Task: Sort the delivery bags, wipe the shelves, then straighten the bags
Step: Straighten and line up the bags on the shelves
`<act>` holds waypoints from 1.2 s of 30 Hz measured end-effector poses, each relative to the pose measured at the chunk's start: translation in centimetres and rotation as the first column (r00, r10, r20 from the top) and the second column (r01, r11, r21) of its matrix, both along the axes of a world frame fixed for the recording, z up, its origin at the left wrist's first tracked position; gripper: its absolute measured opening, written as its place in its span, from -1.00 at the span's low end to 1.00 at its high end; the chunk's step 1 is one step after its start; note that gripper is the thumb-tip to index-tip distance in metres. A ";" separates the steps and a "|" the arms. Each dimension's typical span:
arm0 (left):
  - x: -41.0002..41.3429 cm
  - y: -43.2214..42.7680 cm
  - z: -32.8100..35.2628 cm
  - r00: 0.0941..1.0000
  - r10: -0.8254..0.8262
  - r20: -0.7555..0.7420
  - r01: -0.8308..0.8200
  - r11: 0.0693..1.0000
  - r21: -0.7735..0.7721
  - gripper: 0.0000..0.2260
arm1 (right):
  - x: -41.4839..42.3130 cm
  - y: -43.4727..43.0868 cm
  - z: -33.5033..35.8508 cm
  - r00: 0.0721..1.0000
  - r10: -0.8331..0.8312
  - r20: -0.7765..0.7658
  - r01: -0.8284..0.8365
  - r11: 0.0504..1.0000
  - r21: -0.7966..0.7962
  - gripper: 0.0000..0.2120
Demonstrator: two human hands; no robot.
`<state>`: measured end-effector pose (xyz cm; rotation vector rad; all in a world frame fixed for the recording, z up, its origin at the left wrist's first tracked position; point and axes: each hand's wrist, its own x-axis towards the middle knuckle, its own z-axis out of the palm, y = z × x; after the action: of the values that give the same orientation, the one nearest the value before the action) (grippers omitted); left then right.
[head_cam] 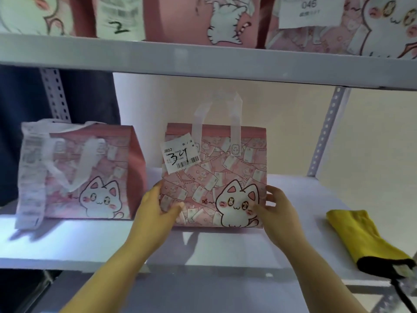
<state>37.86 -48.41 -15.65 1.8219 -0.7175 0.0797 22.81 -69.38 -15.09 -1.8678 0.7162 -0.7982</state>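
Note:
A pink cat-print delivery bag (214, 177) stands upright in the middle of the white shelf (90, 242), with a white label (179, 157) marked "39" near its top left. My left hand (155, 213) grips the bag's lower left edge. My right hand (276, 210) holds its lower right edge. A second pink cat bag (90, 172) stands to the left, its handles flopped down and a long receipt (30, 175) hanging over its front. A yellow cloth (361, 238) with a black end lies on the shelf at the right.
The upper shelf (203, 62) carries several more pink cat bags with paper labels, one marked "2" (118, 16) and one "045" (309, 10). Perforated metal uprights (327, 132) frame the shelf at left and right. A lower shelf shows below.

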 end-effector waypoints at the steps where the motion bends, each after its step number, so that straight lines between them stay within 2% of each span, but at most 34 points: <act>1: 0.4 0.5 -0.1 1.000 0.016 -0.008 -0.016 1.000 0.022 -0.56 | 0.3 0.6 0.0 1.000 0.008 0.001 -0.008 1.000 -0.001 -0.61; 11: 2.3 3.4 -0.4 0.999 0.028 -0.024 -0.025 0.996 0.083 -0.42 | 1.7 3.6 -0.1 0.999 0.039 -0.026 -0.039 0.999 -0.018 -0.59; 19: 2.2 4.9 0.0 0.999 -0.009 -0.031 0.011 0.998 0.068 -0.49 | 0.6 4.3 1.1 0.996 -0.041 -0.079 0.035 0.996 -0.081 -0.40; 22: 1.9 6.2 0.0 1.000 0.028 -0.005 -0.027 0.997 0.077 -0.46 | -0.5 5.4 1.5 0.996 -0.086 -0.011 0.084 0.989 -0.118 -0.50; 27: -0.6 8.7 -0.1 0.997 -0.024 0.067 0.023 1.000 0.012 -0.66 | -2.4 8.9 1.2 0.992 -0.075 0.104 0.091 0.983 -0.161 -0.83; 31: -3.0 10.7 -1.0 0.996 -0.078 0.032 0.079 0.997 -0.027 -0.80 | -3.6 11.9 -0.1 0.996 0.030 0.079 -0.016 0.985 -0.175 -0.93; 36: -5.4 13.9 -3.6 0.991 -0.110 -0.080 0.110 0.994 0.002 -0.86 | -4.5 15.1 -2.2 0.980 0.199 0.000 -0.197 0.969 -0.150 -0.94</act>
<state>32.44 -34.53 -19.27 1.7777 -0.7603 -0.0680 18.27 -54.25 -17.29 -2.0294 0.4608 -0.7522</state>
